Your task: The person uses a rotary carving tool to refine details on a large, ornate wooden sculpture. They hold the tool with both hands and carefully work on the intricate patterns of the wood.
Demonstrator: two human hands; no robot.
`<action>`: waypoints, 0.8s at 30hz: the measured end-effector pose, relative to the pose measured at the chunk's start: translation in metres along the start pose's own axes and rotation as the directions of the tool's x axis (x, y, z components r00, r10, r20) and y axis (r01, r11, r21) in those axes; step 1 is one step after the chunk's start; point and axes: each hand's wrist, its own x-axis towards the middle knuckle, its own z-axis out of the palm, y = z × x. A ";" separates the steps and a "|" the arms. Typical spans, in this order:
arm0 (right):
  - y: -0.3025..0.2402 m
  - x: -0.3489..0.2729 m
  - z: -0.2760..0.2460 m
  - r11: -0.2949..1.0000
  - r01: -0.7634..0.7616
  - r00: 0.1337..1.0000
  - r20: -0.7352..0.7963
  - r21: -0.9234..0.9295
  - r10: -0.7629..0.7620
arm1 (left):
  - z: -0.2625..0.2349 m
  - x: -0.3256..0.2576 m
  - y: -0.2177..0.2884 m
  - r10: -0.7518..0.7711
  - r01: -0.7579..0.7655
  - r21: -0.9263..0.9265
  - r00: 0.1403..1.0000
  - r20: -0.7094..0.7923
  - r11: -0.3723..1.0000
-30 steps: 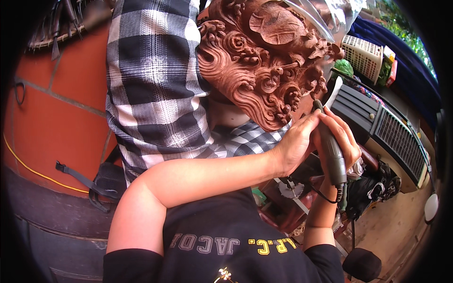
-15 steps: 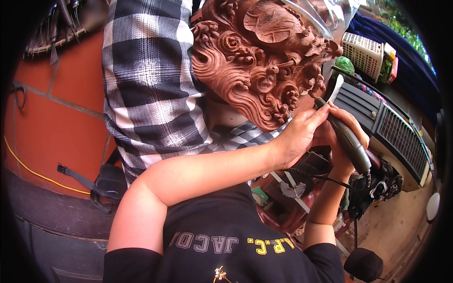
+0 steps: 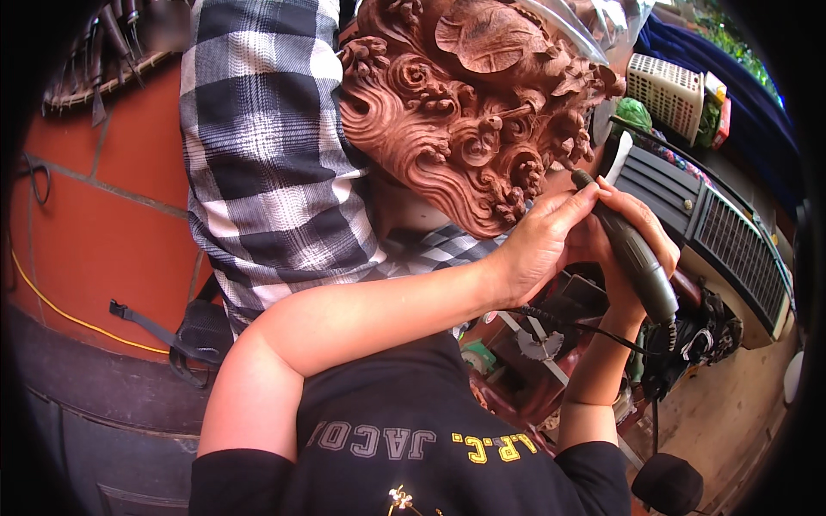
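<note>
The fingers of the right hand point(image 3: 654, 230) wrap the tool point(image 3: 637, 258) and those of the left hand point(image 3: 540, 245), partly hidden, close at its front, likely steadying it beside the carving point(image 3: 447, 129).

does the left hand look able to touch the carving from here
Probably yes: the left hand is close beside the reddish-brown carving, with nothing visible between them.

A yellow cord point(image 3: 86, 329) runs across the red tiled floor point(image 3: 112, 228), near a black strap point(image 3: 150, 326) with a buckle. At right, a cream perforated basket point(image 3: 665, 91) sits just beside something round and green point(image 3: 634, 113), near a grey slatted unit point(image 3: 658, 182) and dark blue cloth point(image 3: 688, 50).
</note>
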 end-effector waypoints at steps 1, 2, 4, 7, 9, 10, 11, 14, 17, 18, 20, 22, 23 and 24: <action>-0.003 0.002 0.000 1.000 0.013 1.000 0.001 -0.018 -0.013 | 0.000 0.000 0.001 0.021 -0.020 -0.024 0.999 0.028 1.000; -0.007 0.005 0.000 0.999 0.024 1.000 0.003 -0.040 -0.024 | -0.001 0.000 0.001 0.040 -0.037 -0.051 0.998 0.057 0.998; -0.008 0.004 0.000 0.998 0.034 0.999 0.016 -0.061 -0.034 | -0.002 -0.002 0.000 0.031 -0.030 -0.040 0.999 0.035 0.999; -0.006 0.002 -0.002 0.997 0.028 0.998 0.053 -0.066 -0.025 | 0.000 -0.003 -0.001 0.016 -0.016 -0.069 1.000 -0.009 0.997; -0.008 -0.003 -0.002 0.995 -0.011 0.999 0.045 -0.097 0.015 | 0.000 -0.004 -0.004 -0.006 0.004 -0.089 1.000 -0.028 0.996; -0.010 -0.004 -0.002 0.993 -0.031 0.999 0.041 -0.113 0.036 | 0.000 -0.004 -0.005 -0.013 0.010 -0.092 0.999 -0.029 0.996; -0.012 -0.004 -0.002 0.993 -0.036 0.998 0.050 -0.116 0.042 | -0.001 -0.003 -0.004 -0.010 0.007 -0.092 0.999 -0.030 0.996; -0.018 -0.002 -0.001 0.992 -0.041 0.997 0.059 -0.122 0.048 | -0.001 -0.004 -0.004 0.000 -0.004 -0.101 1.000 -0.031 0.995; -0.018 -0.004 0.006 0.985 0.010 1.000 0.023 -0.172 -0.007 | 0.001 -0.010 -0.004 0.016 -0.024 -0.073 0.994 -0.112 0.997; -0.019 -0.003 0.008 0.983 0.018 1.000 0.021 -0.185 -0.015 | 0.000 -0.009 -0.005 0.029 -0.038 -0.078 0.994 -0.109 0.996; -0.023 -0.003 0.013 0.977 0.034 0.999 0.018 -0.212 -0.031 | -0.001 -0.009 -0.005 0.055 -0.065 -0.089 0.993 -0.105 0.994; -0.023 -0.004 0.015 0.971 0.076 0.997 0.015 -0.227 -0.075 | 0.000 -0.011 -0.006 0.042 -0.053 -0.078 0.990 -0.138 0.996; -0.022 -0.005 0.015 0.970 0.090 0.996 0.010 -0.225 -0.090 | 0.002 -0.011 -0.006 0.034 -0.046 -0.071 0.987 -0.155 0.996; -0.021 -0.006 0.015 0.969 0.103 0.994 0.006 -0.224 -0.105 | 0.003 -0.011 -0.006 0.041 -0.053 -0.071 0.986 -0.159 0.996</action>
